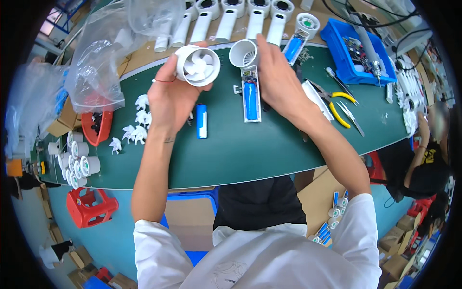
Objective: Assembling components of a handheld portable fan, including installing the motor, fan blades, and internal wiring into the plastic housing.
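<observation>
My left hand (174, 98) is closed around a round white fan housing (198, 66), whose white blades face up. Just to the right, my right hand (281, 82) grips the side of an opened white handheld fan body (243, 53). A blue battery (250, 102) and a small circuit board (249, 76) show in its handle; my right fingers are partly hidden behind it. Between my forearms a loose blue battery (202, 122) lies on the green mat (216, 159). Several white fan blades (140, 118) lie left of my left wrist.
Several white handheld fans (226, 24) line the far edge. Yellow-handled pliers (337, 106) and tweezers (352, 118) lie at right, near a blue bin (353, 77). A red bin (97, 129), white round housings (90, 165) and plastic bags (98, 62) are at left. A co-worker (418, 159) sits far right.
</observation>
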`<state>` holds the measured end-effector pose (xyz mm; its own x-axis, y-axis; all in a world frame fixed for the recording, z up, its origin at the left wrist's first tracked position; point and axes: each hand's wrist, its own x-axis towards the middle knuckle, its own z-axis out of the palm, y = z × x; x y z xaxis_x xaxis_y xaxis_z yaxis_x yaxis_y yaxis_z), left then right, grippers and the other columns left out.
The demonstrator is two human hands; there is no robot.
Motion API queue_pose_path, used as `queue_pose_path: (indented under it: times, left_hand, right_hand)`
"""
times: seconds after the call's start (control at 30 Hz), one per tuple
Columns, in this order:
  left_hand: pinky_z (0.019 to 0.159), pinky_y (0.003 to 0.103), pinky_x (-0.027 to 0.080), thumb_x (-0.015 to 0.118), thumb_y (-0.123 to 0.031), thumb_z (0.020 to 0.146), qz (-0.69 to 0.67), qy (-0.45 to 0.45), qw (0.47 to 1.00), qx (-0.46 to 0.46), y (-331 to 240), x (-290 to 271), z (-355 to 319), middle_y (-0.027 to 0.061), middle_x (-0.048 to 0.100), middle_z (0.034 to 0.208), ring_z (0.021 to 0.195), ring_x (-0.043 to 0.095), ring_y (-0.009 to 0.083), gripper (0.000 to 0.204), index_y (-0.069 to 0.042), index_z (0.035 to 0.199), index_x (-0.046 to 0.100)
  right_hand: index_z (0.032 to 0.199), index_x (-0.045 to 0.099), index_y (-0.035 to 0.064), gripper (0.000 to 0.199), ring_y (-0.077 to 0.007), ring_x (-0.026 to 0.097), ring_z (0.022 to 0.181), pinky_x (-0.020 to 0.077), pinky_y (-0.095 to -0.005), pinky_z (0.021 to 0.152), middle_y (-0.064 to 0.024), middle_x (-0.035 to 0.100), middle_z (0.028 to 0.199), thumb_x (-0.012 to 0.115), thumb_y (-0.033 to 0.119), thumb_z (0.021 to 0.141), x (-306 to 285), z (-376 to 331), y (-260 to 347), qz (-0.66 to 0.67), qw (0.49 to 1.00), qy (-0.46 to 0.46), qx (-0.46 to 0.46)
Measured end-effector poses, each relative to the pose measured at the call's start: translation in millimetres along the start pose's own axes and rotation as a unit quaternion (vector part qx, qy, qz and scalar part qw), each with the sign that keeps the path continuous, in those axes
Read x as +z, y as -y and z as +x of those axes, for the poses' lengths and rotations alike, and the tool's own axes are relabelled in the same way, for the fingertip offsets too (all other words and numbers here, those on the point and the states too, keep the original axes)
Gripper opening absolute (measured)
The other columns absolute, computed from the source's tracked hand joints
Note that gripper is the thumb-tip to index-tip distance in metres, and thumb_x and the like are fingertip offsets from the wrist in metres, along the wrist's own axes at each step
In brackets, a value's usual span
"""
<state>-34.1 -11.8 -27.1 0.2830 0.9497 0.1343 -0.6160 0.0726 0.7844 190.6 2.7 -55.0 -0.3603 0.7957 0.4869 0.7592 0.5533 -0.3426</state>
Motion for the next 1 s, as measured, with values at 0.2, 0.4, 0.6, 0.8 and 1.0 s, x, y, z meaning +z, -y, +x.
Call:
queue_pose_path:
  times: [0.2,0.4,0.6,0.8,1.0]
  left_hand:
    - [0.084,0.037,0.050,0.028,-0.043,0.103,-0.025,0.089,0.995,-0.041,9,2,-8,0.0238,0.059,0.121,0.102,0.061,0.0282,0.057,0.003,0.134,0.042]
    - [0.091,0.047,0.050,0.028,-0.042,0.103,-0.060,0.115,0.987,-0.093,21,23,-17,0.0228,0.055,0.126,0.106,0.061,0.0377,0.055,0.000,0.136,0.039]
    - [0.099,0.049,0.046,0.027,-0.042,0.103,-0.048,0.101,0.989,-0.094,30,30,-21,0.0209,0.052,0.130,0.115,0.057,0.0403,0.054,-0.002,0.136,0.039]
    - [0.098,0.048,0.047,0.030,-0.045,0.102,-0.028,0.103,0.992,-0.073,30,29,-21,0.0212,0.052,0.130,0.115,0.057,0.0391,0.056,0.000,0.135,0.039]
    - [0.103,0.051,0.043,0.023,-0.048,0.101,0.018,0.088,0.994,-0.067,34,24,-23,0.0244,0.048,0.135,0.120,0.052,0.0434,0.064,0.000,0.142,0.033]
  right_hand:
    - [0.127,0.049,-0.0017,0.047,-0.0355,0.059,0.098,0.0485,-0.0411,0.082,-0.0214,0.056,0.112,0.057,-0.004,0.081,-18,0,5,0.042,0.993,-0.100,-0.038]
    - [0.125,0.051,-0.0023,0.056,-0.0278,0.063,0.101,0.0503,-0.0374,0.083,-0.0187,0.061,0.120,0.075,0.009,0.076,-35,-12,24,0.270,0.942,-0.111,-0.163]
    - [0.125,0.050,-0.0021,0.066,-0.0295,0.062,0.109,0.0496,-0.0374,0.091,-0.0211,0.060,0.123,0.084,0.011,0.069,-19,-16,17,0.332,0.912,-0.130,-0.204]
    - [0.124,0.051,-0.0016,0.065,-0.0290,0.062,0.110,0.0492,-0.0378,0.094,-0.0213,0.060,0.123,0.084,0.009,0.069,-19,-16,16,0.348,0.912,-0.101,-0.191]
    - [0.124,0.049,-0.0017,0.066,-0.0310,0.061,0.113,0.0484,-0.0399,0.097,-0.0224,0.060,0.123,0.084,0.010,0.069,-14,-17,15,0.360,0.905,-0.114,-0.197]
